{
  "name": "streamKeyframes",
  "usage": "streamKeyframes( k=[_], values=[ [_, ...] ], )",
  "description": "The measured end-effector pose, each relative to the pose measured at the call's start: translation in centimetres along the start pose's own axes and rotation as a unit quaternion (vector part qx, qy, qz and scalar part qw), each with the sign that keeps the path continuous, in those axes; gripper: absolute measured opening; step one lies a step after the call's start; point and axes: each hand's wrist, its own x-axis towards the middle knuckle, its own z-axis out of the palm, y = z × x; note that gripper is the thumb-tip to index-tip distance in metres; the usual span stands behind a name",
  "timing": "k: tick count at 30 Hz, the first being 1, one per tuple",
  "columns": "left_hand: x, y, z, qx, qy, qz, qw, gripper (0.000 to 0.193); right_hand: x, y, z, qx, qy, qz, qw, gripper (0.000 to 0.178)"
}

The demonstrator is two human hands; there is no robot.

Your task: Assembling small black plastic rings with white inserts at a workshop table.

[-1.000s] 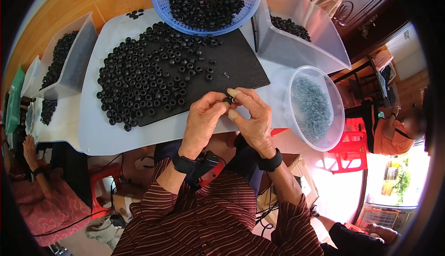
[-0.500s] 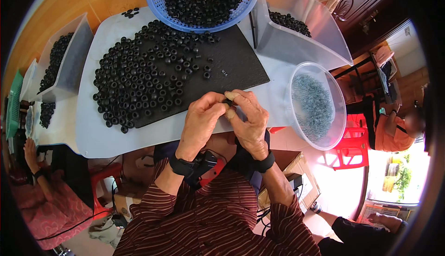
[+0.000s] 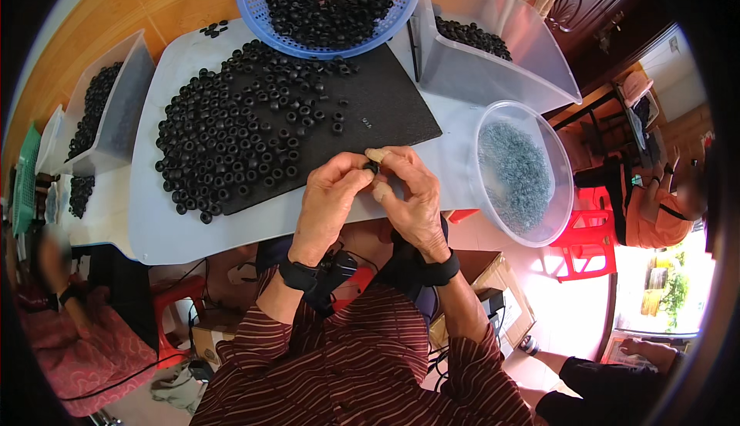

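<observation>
Between my two hands, over the near edge of the black mat point(image 3: 397, 102), is a small black ring-shaped part point(image 3: 371, 167). My left hand point(image 3: 330, 198) pinches it from the left with thumb and forefinger. Opposite, my right hand point(image 3: 414, 195) closes its fingers on the part's other side; pale coverings wrap some of its fingertips. The fingers partly hide the part. Many similar black rings point(image 3: 223, 129) lie loose across the mat and the white table point(image 3: 173, 245), to the left of and beyond my hands.
A blue perforated basket point(image 3: 248, 10) of black parts overlaps the mat's far edge. To its right stands a clear bin point(image 3: 493, 79); nearer is a clear round tub point(image 3: 566, 195) of fine blue-grey pieces. Another bin point(image 3: 127, 110) stands left. People sit on both sides.
The view has shifted slightly. Both hands stay together on the black ring-shaped part, whose dark rim now shows a little more between the fingertips.
</observation>
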Motion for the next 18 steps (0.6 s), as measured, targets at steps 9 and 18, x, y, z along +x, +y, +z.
streamKeyframes(
  k=[9, 18],
  values=[
    [-0.4, 0.2, 0.4, 0.104, -0.018, 0.03, 0.994, 0.013, 0.2, 1.6, -0.5, 0.154, -0.01, 0.035, 0.987, 0.016],
    [-0.3, 0.5, -0.6, 0.085, -0.082, 0.022, 0.993, 0.016, 0.1, 1.7, -1.2, 0.157, -0.035, 0.017, 0.987, 0.014]
  ],
)
